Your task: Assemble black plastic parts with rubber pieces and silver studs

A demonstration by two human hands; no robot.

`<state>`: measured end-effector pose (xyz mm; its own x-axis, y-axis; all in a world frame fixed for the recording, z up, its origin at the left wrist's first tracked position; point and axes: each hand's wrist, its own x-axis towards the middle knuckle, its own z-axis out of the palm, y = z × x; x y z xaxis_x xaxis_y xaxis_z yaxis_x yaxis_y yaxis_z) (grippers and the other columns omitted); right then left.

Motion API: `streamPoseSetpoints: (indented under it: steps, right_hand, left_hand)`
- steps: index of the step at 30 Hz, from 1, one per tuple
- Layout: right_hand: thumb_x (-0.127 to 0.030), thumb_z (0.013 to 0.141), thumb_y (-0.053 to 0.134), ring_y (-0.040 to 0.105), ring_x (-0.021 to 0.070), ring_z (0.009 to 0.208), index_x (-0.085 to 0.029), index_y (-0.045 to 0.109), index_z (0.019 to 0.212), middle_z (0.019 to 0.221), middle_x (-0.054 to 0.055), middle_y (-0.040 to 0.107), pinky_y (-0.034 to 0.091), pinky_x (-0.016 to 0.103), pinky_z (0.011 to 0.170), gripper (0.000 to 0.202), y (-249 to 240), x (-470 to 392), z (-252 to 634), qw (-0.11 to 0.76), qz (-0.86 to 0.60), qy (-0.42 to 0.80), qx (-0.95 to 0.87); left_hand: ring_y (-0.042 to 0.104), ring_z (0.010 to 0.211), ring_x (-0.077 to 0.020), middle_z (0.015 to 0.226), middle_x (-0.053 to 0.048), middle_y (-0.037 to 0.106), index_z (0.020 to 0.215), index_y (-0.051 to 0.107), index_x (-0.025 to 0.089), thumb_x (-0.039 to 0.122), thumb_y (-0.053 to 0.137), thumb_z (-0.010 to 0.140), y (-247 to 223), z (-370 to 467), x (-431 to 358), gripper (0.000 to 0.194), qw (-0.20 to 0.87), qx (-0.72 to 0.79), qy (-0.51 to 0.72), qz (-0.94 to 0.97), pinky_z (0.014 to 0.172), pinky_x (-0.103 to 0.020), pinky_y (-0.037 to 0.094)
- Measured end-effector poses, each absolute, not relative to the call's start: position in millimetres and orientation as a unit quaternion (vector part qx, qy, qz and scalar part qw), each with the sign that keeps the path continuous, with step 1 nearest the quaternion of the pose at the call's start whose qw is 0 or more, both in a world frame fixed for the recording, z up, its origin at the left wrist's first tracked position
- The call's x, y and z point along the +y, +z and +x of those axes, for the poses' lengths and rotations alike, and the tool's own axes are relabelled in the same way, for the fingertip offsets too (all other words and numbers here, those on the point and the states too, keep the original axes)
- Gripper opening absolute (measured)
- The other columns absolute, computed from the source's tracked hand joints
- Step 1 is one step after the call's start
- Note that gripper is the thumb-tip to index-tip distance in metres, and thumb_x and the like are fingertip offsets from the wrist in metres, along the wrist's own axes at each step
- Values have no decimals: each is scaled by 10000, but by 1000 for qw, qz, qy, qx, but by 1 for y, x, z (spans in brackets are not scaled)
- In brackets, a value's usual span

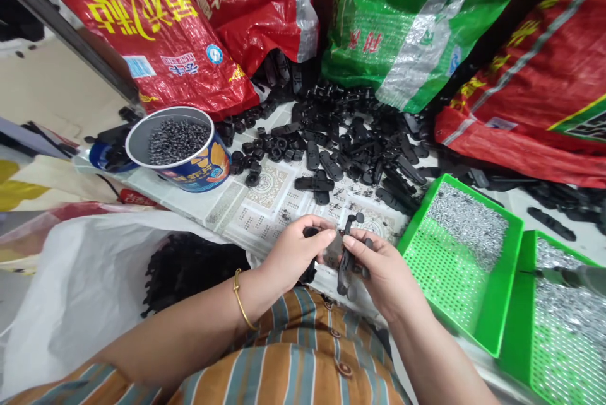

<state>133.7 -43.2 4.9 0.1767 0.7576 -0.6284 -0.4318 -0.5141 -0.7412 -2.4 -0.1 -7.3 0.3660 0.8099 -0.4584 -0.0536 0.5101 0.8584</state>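
Near the table's front edge, my right hand (379, 266) grips a long black plastic part (347, 260) with small round ends, held roughly upright between thumb and fingers. My left hand (303, 244), with a gold bangle at the wrist, is closed around a dark piece (308, 271) that its fingers partly cover. Thumb and index finger of that hand pinch close to the upper part of the long piece; anything tiny between them cannot be made out. Beyond both hands lies a pile of loose black plastic parts (360, 146) on the patterned table (265, 219).
A tub (215, 168) of small dark pieces stands at the left. Two green trays (509, 279) (525, 316) of small silvery pieces are at the right. Red and green sacks (534, 102) (350, 33) line the back. A white bag (80, 279) with black parts is at the lower left.
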Motion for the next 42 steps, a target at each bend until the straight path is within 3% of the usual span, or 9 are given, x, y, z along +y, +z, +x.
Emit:
streamPoseSetpoints:
  steps: [10, 13, 17, 22, 26, 30, 37, 42]
  right_hand:
    - [-382, 629, 755, 516, 87, 506, -170, 630, 765, 586, -14, 627, 383, 213, 525, 281, 3, -49, 134, 427, -595, 652, -197]
    - [-367, 653, 741, 529, 84, 544, -160, 633, 751, 642, 2, 645, 397, 209, 554, 253, 5, -49, 134, 424, -570, 677, -193]
    - [-335, 635, 759, 534, 80, 563, -158, 643, 746, 665, -3, 630, 410, 201, 565, 239, 10, -49, 131, 450, -532, 707, -120]
    - [-324, 606, 779, 507, 67, 520, -167, 614, 671, 591, -32, 585, 374, 183, 510, 237, 13, -50, 127, 466, -534, 700, -83]
    - [-334, 584, 790, 513, 82, 545, -172, 636, 710, 613, -26, 604, 415, 212, 567, 257, 8, -48, 127, 484, -540, 684, -74]
    - [-336, 580, 793, 511, 77, 547, -173, 628, 694, 612, -27, 607, 406, 196, 542, 258, 3, -47, 127, 490, -542, 679, -70]
    - [-324, 591, 790, 538, 81, 569, -170, 637, 710, 619, -20, 616, 422, 194, 560, 248, -1, -49, 125, 498, -532, 682, -67]
    - [-343, 593, 787, 522, 77, 565, -150, 626, 706, 623, -10, 606, 424, 197, 573, 276, 2, -48, 129, 497, -546, 666, -102]
  left_hand:
    - [470, 471, -75, 659, 12, 598, 746, 631, 168, 209, 600, 689, 4, -1, 10, 77, 632, 521, 261, 511, 477, -211, 390]
    - [468, 480, -73, 645, 15, 570, 785, 627, 164, 304, 597, 733, 1, 1, 9, 152, 674, 492, 293, 466, 501, -217, 405]
    - [460, 499, -70, 698, 13, 519, 869, 602, 148, 391, 489, 809, -4, 12, 8, 274, 758, 461, 393, 242, 483, -223, 405]
    - [525, 619, -96, 755, -1, 549, 915, 580, 147, 350, 524, 808, -8, 26, 2, 236, 766, 437, 455, 124, 552, -230, 433]
    - [571, 733, -124, 858, -32, 595, 1024, 556, 159, 279, 532, 802, -7, 26, -7, 254, 829, 376, 408, 73, 651, -248, 448]
    - [586, 763, -129, 904, -36, 613, 1108, 516, 191, 149, 567, 757, -6, 18, -15, 357, 849, 366, 371, 84, 649, -238, 433]
    - [545, 641, -101, 749, -21, 603, 872, 584, 138, 193, 625, 729, -8, 15, -18, 158, 843, 393, 350, 111, 602, -228, 409]
    - [589, 717, -140, 761, -34, 633, 847, 596, 134, 142, 588, 719, -4, 14, -15, 128, 817, 404, 387, 137, 645, -249, 430]
